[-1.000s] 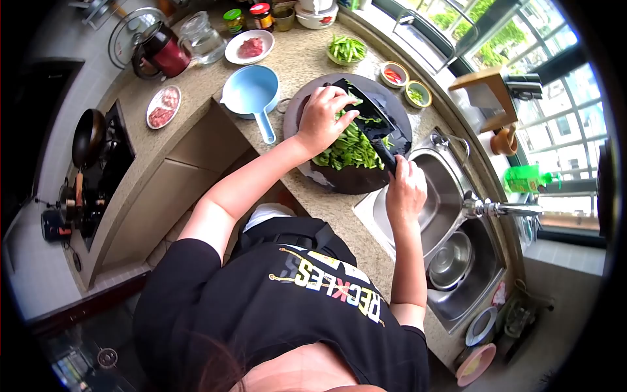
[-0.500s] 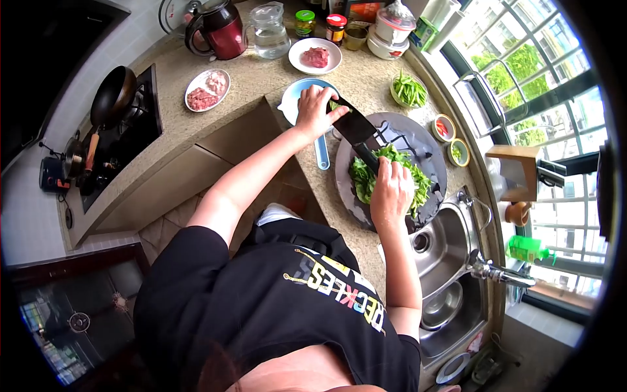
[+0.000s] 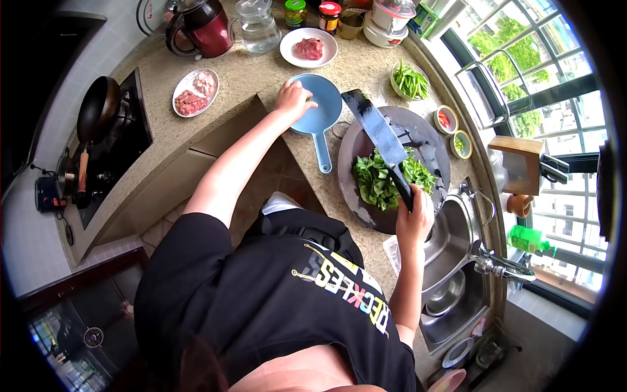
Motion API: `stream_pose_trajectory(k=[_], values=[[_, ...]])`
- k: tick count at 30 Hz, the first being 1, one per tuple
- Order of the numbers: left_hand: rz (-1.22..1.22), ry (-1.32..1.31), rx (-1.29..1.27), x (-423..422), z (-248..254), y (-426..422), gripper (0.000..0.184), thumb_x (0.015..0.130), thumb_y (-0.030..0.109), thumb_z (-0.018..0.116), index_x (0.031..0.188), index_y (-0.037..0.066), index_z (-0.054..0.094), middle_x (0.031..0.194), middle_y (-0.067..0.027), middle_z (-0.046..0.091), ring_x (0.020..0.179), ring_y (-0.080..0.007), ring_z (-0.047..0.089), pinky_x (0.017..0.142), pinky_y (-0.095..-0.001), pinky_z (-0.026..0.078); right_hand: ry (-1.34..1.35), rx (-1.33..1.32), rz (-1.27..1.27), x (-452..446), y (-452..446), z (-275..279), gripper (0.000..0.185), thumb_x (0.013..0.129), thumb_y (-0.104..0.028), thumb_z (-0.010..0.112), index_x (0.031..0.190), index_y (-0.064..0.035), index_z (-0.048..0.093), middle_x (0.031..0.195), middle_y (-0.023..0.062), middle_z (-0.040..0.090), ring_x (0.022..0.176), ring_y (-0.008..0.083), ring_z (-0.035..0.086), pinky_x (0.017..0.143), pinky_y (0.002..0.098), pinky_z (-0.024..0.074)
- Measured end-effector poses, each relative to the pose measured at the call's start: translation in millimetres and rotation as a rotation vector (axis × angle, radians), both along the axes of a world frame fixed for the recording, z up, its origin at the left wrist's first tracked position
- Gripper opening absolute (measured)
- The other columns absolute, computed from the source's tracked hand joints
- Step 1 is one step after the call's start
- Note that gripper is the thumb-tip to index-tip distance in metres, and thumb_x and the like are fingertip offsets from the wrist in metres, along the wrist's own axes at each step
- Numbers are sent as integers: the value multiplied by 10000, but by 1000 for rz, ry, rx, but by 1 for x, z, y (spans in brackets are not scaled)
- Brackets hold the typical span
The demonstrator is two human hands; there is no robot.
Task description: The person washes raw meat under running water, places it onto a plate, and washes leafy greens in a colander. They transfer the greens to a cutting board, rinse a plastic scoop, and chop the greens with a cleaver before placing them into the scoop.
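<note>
My left hand (image 3: 292, 101) is at the left rim of a blue long-handled scoop (image 3: 319, 124), thumb over its bowl and fingers curled at the edge. The scoop sits on the counter with its handle pointing toward me. My right hand (image 3: 416, 219) is closed around the black handle of a cleaver (image 3: 380, 134). Its broad dark blade points away to the upper left, above the round chopping board (image 3: 351, 189). Chopped leafy greens (image 3: 377, 183) lie heaped on the board beneath and on both sides of the cleaver.
Beyond the scoop stand a plate of red meat (image 3: 309, 48) and a dish of minced meat (image 3: 191, 102). A bowl of green peppers (image 3: 410, 80) and two small bowls (image 3: 461, 145) line the window side. The sink (image 3: 450, 219) is at right, the wok (image 3: 95, 111) at left.
My left hand has left the cleaver's blade end and moved left to the scoop's rim. The cleaver has swung round and shifted right, toward me, in my right hand.
</note>
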State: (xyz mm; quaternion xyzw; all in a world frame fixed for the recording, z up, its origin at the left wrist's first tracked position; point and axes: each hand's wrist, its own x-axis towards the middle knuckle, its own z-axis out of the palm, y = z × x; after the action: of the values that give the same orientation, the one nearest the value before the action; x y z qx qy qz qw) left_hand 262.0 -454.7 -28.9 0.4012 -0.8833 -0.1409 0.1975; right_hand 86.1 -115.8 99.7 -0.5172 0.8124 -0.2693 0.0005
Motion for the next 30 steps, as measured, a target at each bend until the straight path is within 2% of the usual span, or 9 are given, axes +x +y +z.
stream_pose_trajectory(k=[4, 13, 16, 19, 21, 23, 26, 29, 30], values=[[36, -81, 38, -3, 4, 6, 233, 762, 310, 707, 907, 130, 729, 892, -76, 640, 887, -276, 617, 780, -394, 493, -201, -153, -98, 8, 32, -15, 298, 781, -35, 663, 1050, 0, 539, 889, 162, 563, 839, 356, 560, 740, 411, 437], [37, -416, 69, -5, 19, 16, 228, 863, 350, 589, 880, 173, 730, 933, -77, 640, 898, -298, 603, 775, -399, 497, -13, -106, -70, 14, 61, -26, 258, 737, 12, 628, 976, -17, 535, 836, 148, 526, 795, 342, 522, 709, 420, 413], [73, -165, 93, -4, -8, 9, 243, 855, 364, 613, 952, 174, 729, 970, -110, 623, 914, -312, 590, 807, -403, 482, -50, -146, -112, 16, 79, -38, 245, 751, -11, 642, 966, -18, 525, 842, 148, 521, 794, 344, 529, 698, 413, 415], [127, 191, 265, 1, -17, -2, 149, 809, 226, 669, 869, 104, 729, 812, -116, 680, 781, -270, 658, 720, -367, 505, -244, -218, -209, 19, 90, -43, 204, 775, -67, 673, 910, -23, 526, 785, 143, 529, 711, 332, 534, 647, 383, 428], [185, 119, 309, 3, 2, 1, 120, 764, 190, 701, 780, 71, 710, 764, -119, 685, 736, -247, 669, 688, -355, 511, -371, -82, -330, 18, 101, -42, 205, 788, -123, 701, 841, -28, 528, 710, 142, 532, 615, 323, 519, 594, 357, 435], [101, -36, 84, 3, 8, 3, 104, 750, 196, 709, 759, 93, 707, 839, -115, 682, 804, -248, 660, 712, -359, 509, -343, -129, -349, 17, 108, -45, 184, 804, -126, 692, 803, -32, 534, 639, 91, 511, 552, 230, 491, 560, 312, 419], [54, 102, 159, 0, -4, -2, 96, 732, 203, 723, 750, 110, 702, 868, -106, 653, 857, -266, 635, 748, -379, 503, -618, -305, -354, 18, 129, -53, 115, 829, -85, 645, 847, -24, 549, 698, -10, 466, 645, 79, 424, 575, 239, 363], [189, -157, 286, -9, 15, 13, 78, 738, 187, 712, 754, 112, 696, 875, -99, 630, 886, -283, 616, 772, -393, 497, -776, -370, -387, 19, 143, -66, 139, 836, -50, 624, 962, -19, 572, 800, 27, 518, 715, 112, 477, 674, 243, 414], [126, -216, 80, -8, 15, 21, 65, 753, 165, 691, 768, 102, 695, 871, -103, 638, 868, -293, 623, 771, -400, 500, -776, -375, -399, 18, 145, -63, 139, 836, -50, 624, 962, -19, 572, 800, 27, 518, 715, 112, 477, 674, 243, 414]])
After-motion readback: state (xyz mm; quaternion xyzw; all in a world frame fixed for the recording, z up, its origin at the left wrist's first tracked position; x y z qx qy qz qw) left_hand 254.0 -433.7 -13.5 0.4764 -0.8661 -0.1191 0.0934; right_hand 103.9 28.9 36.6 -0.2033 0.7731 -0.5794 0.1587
